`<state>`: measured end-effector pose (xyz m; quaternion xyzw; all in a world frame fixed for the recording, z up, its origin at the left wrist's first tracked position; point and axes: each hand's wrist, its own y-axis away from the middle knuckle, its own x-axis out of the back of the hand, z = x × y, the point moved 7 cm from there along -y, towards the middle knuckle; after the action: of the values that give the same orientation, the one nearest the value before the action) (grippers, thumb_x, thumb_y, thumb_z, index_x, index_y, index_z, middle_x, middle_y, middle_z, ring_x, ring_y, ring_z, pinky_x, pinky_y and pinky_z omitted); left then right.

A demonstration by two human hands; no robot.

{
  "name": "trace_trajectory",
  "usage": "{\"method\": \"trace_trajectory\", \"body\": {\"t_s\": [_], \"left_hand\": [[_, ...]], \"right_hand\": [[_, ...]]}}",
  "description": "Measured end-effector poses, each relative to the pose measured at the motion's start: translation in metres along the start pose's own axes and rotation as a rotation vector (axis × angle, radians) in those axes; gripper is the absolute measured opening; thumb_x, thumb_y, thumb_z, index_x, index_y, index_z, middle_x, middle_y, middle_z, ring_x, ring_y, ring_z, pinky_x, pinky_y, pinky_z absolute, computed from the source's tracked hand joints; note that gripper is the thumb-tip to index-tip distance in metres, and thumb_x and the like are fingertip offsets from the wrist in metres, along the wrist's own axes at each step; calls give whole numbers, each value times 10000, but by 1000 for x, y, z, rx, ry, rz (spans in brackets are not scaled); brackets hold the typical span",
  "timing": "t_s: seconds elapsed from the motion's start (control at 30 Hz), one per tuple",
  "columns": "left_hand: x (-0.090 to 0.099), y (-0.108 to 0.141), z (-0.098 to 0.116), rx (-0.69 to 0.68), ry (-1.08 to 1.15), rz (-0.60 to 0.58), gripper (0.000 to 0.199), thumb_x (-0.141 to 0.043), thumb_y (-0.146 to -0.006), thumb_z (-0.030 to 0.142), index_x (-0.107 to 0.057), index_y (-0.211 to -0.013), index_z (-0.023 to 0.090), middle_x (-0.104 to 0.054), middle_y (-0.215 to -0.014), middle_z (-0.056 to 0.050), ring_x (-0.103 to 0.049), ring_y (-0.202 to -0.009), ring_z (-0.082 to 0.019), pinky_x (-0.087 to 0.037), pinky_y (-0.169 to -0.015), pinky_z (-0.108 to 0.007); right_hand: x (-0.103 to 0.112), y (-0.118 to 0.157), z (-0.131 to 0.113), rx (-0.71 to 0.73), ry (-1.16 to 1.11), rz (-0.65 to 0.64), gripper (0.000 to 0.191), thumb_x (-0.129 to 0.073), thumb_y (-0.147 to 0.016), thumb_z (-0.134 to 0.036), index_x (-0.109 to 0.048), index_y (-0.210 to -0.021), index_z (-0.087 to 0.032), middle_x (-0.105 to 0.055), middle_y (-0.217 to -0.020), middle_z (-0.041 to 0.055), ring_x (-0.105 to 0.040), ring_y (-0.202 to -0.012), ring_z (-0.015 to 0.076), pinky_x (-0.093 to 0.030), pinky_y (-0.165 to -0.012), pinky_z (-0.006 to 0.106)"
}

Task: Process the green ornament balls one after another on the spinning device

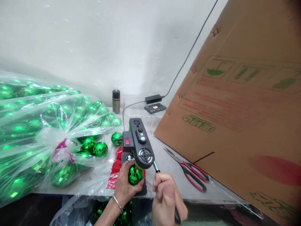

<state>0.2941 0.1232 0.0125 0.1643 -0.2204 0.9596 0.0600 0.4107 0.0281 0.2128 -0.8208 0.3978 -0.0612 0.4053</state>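
A green faceted ball (135, 175) is held by my left hand (125, 182), under the front end of a black machine (141, 144) with a red switch. My left fingers and thumb curl round the ball's sides. My right hand (168, 196) is wrapped round the black handle of a metal lever (155, 167) that comes out of the machine's right side. Red material (116, 168) lies beneath the machine's left side. One more green ball (116, 138) rests just left of the machine.
Clear bags of green balls (25, 125) fill the left. Red-handled scissors (191, 171) lie right of the lever, beside a large leaning cardboard box (232, 103). Behind are a small bottle (116, 102), a phone (155, 108) and a black adapter (154, 99) with its cable.
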Motion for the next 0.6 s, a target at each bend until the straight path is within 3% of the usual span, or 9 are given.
{"method": "trace_trajectory", "body": {"t_s": [0.17, 0.6], "left_hand": [[-1, 0, -1, 7, -16, -1, 654, -887, -747, 278, -745, -1384, 252, -823, -1367, -136, -835, -1238, -383, -714, -1098, -608], [-5, 1, -6, 21, -19, 0, 697, -912, -711, 259, -749, -1388, 238, -817, -1387, -155, -831, -1272, -410, -716, -1110, -632]], "right_hand": [[3, 6, 7, -21, 5, 47, 600, -592, -1228, -339, -499, -643, -241, -470, -602, -56, -498, -555, 119, -338, -501, 281], [7, 12, 14, 2, 10, -16, 592, -562, -1238, -354, -487, -661, -248, -483, -612, -60, -517, -564, 118, -364, -508, 279]]}}
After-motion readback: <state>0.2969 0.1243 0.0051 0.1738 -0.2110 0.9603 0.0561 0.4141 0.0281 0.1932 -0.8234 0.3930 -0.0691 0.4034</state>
